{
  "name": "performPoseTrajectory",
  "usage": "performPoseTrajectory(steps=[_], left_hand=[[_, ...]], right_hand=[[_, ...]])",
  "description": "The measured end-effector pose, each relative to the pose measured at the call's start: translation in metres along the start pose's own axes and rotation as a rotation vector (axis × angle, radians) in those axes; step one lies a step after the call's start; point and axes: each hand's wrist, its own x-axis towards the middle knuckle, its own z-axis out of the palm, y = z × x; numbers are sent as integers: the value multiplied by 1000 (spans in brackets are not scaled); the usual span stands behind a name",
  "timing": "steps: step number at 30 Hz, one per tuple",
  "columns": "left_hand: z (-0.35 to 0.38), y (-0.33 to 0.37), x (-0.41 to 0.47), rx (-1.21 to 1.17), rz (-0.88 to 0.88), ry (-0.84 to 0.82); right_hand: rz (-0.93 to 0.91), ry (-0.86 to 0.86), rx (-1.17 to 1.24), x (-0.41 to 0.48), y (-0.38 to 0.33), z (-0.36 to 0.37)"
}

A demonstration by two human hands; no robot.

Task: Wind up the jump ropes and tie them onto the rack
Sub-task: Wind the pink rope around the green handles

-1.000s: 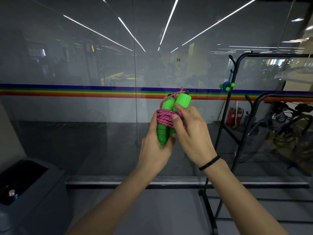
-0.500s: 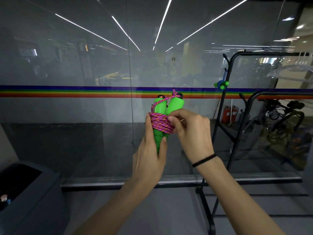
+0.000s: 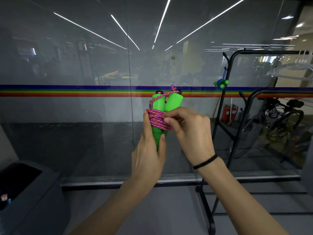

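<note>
Backdrop: glass wall [image 3: 67, 116] with a rainbow stripe, grey floor below, dark bin [image 3: 25, 192] at far left.
Left hand [image 3: 149, 160]: clamped round the lower ends of the two green handles [image 3: 166, 104], held upright at chest height before the glass.
Pink cord [image 3: 158, 120]: braided, soft and limp, wound in snug turns about the handles' middle; likely to slacken if let go.
Handles: smooth hard plastic, light, ribbed lower down; best gripped there.
Right hand [image 3: 191, 131]: fingertips pinched on the coils, probably tucking the cord's end.
Rack [image 3: 225, 116]: thin black tube, hooks on its post, to the right; another wound rope [image 3: 221, 83] already hangs there.
</note>
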Motion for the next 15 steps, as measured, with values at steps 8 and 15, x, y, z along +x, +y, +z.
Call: performPoseTrajectory(steps=[8,15], left_hand=[[1,-1,0,55,40,2],[-1,-6,-4,101,114,27]], right_hand=[[66,-96,-42,7,-4,-2],[174,-231,-60,15,-7,-8]])
